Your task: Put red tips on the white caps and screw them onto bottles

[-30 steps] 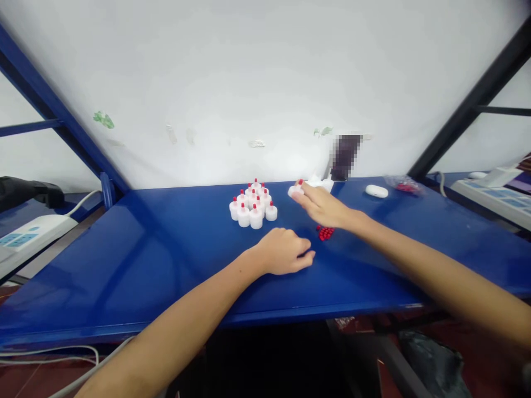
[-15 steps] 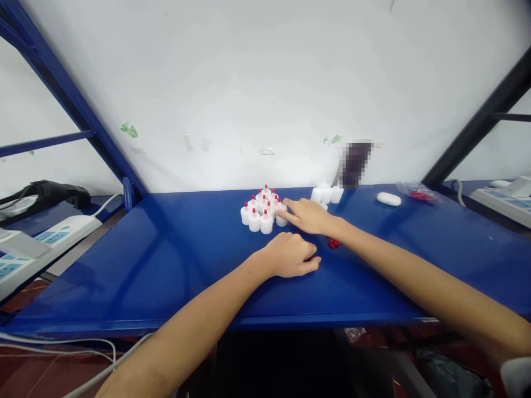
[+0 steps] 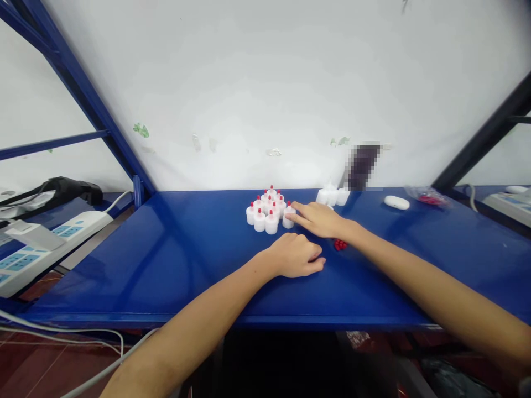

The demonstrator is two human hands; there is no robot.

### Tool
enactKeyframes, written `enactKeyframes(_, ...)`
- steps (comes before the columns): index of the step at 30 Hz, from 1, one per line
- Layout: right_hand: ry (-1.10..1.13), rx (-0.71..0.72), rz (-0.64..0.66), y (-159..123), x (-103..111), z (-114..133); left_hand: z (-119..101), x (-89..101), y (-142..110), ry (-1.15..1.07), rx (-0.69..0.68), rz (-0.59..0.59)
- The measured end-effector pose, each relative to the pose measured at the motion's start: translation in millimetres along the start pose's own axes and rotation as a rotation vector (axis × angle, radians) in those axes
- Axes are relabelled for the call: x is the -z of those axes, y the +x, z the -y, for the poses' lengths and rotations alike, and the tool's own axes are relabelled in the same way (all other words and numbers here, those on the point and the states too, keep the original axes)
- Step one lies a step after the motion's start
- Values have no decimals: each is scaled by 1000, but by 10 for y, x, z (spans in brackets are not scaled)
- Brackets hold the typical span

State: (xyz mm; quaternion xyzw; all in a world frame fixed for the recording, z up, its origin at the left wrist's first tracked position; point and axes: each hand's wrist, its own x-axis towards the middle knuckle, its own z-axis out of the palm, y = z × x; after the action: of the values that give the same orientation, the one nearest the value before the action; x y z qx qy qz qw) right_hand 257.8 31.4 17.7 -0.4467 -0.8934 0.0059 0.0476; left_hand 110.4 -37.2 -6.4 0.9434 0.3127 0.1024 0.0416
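My right hand [image 3: 321,219] reaches over the blue table, with thumb and finger at the side of a small white bottle with a red cap [image 3: 289,216]. That bottle stands upright on the tabletop. Just left of it is a tight cluster of several similar red-capped bottles [image 3: 259,221]. Nearer the front, my left hand [image 3: 295,255] rests on the table, fingers curled in and thumb close to the index finger; nothing shows in it. Loose red caps [image 3: 341,244] lie under my right wrist, partly hidden. Behind my right hand stand several white bottles without red caps [image 3: 331,194].
A pixelated dark phone-like thing [image 3: 363,167] leans at the wall. A white oval case [image 3: 396,203] and a clear bag with red pieces [image 3: 430,198] lie to the right on the table [image 3: 174,265]. At the left is a power strip [image 3: 62,237]. Blue frame posts flank the table.
My right hand brought a red-capped bottle leftward and down to the table beside the cluster, then shifted it slightly right. My left hand stayed put. The camera view turned a little left.
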Motion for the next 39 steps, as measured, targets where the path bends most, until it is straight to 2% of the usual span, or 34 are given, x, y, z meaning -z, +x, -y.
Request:
enactKeyframes(8, -68, -69, 30, 65, -91, 85, 14, -14, 2, 2, 5, -15)
enactKeyframes(12, -18, -114, -13, 23, -5, 64, 20, -18, -1, 0, 14, -19)
enactKeyframes(17, 33, -149, -173, -159, 261, -308, 14, 1, 4, -3, 28, -14)
enactKeyframes(20, -75, -290, -190, -222, 334, -570, 10, 16, 3, 5, 33, 7)
enactKeyframes(23, -163, -379, -151, -245, 301, -698, 7, 20, -8, -3, 30, 10)
enactKeyframes(29, -78, -470, -146, -225, 157, -642, -18, -41, 46, -72, 60, -115)
enactKeyframes(34, -29, -437, -156, -175, 127, -631, -53, -102, 164, -4, 83, -60)
enactKeyframes(39, 34, -411, -173, -182, 116, -625, -44, -123, 182, 29, 94, -34)
